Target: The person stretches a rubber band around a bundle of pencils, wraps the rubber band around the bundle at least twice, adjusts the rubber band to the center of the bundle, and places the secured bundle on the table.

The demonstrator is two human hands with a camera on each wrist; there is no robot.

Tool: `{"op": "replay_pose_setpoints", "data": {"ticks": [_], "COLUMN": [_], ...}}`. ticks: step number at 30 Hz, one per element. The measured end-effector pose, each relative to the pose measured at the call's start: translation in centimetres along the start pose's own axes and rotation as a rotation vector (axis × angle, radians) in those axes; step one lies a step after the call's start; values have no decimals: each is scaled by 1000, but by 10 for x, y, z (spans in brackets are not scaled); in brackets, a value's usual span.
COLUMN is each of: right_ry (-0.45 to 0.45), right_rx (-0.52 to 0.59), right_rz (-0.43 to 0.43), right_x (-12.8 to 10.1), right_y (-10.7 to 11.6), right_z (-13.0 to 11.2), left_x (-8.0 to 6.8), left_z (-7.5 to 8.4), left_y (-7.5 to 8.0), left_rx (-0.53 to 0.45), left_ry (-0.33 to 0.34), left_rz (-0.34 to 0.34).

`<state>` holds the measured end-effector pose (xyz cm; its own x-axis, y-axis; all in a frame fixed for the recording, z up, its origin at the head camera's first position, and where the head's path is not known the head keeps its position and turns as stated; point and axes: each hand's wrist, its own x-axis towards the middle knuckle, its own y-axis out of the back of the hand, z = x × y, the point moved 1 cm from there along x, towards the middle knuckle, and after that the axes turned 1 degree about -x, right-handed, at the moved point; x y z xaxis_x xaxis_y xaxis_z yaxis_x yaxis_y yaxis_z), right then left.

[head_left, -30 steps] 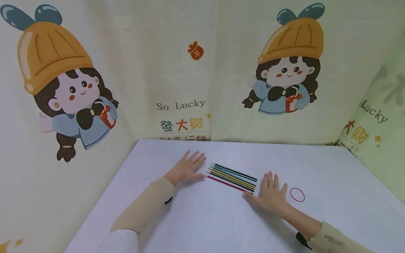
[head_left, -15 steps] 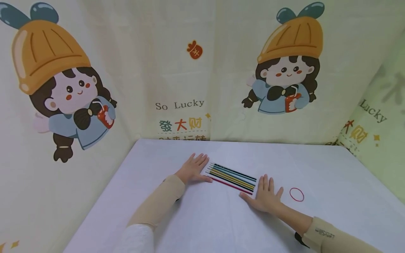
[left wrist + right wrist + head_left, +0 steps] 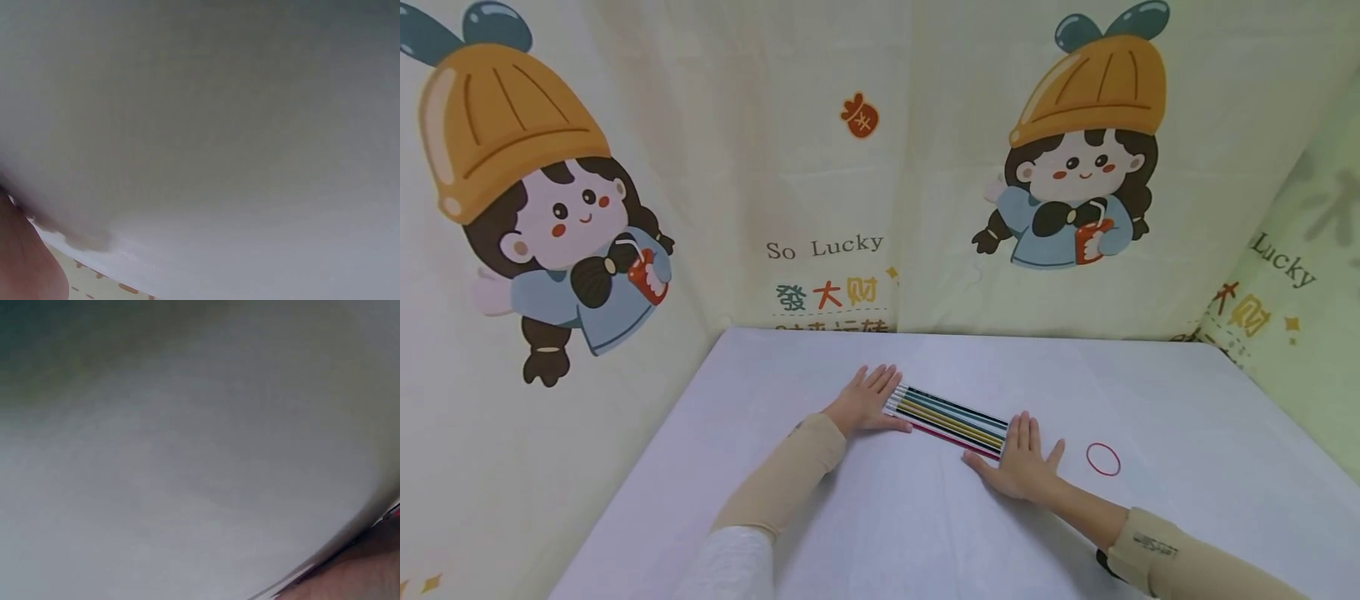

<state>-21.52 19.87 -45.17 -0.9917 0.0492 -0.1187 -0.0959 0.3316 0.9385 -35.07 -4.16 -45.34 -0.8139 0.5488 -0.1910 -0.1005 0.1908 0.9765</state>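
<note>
The pens [image 3: 949, 419] lie side by side on the white desk [image 3: 1180, 400], squared between the flat left hand [image 3: 867, 399] and right hand [image 3: 1019, 460], fingers straight, gripping nothing; the red rubber band [image 3: 1102, 459] lies untouched nearby, so bundling looks undone.

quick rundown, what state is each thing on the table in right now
left hand: flat on the table, fingers straight, at one end of the pens
right hand: flat, fingers straight, at the other end of the pens
pens: lying side by side in a tight row between the hands
red rubber band: loose on the table, beside the right hand, untouched
</note>
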Motion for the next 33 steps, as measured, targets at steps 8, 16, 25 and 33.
{"op": "replay_pose_setpoints", "data": {"ticks": [8,16,25,33], "right_ry": [-8,-21,-11,15], "right_rx": [28,43,54,28], "right_rz": [0,-23,-43,21], "right_x": [0,0,1,2], "right_y": [1,2,3,11], "right_z": [-6,-5,-1,-4], "left_x": [-1,2,-1,-11], "left_z": [4,3,5,-1], "left_y": [1,-2,5,17], "left_rx": [-30,-27,-46,-111], "left_ry": [16,13,29,-35], "left_rz": [-3,-4,-45,0]}}
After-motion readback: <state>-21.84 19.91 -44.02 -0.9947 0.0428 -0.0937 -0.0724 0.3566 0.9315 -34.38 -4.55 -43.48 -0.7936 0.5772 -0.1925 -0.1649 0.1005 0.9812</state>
